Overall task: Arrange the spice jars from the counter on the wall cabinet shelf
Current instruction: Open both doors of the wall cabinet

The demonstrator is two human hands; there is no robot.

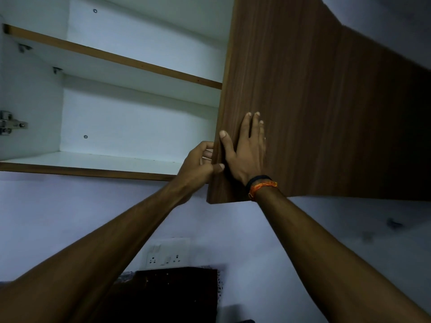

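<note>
Spice jars: none in view, so can't tell where they are. Wall cabinet (112,127) is open on its left half, white inside. Landmark = cabinet door (303,101), the brown wood-grain panel filling the right side of the frame.

Left of the door: upper shelf (116,58) with a brown front edge, and below it the cabinet floor (93,160), also brown-edged. A metal hinge (11,124) sits on the inner wall at the far left, well apart from the door.

Left hand (200,164) is at the door's lower left edge, fingers curled round that edge, thumb on the front face, pinching the panel.

Right hand (247,150) lies flat on the door's front face just beside the left hand, fingers straight and close together, thumb spread along the door edge. Wrist carries a black band and an orange thread (262,185).

Below the door: pale wall with a white socket plate (166,254), and under that a dark object (172,290), too dim to identify.
</note>
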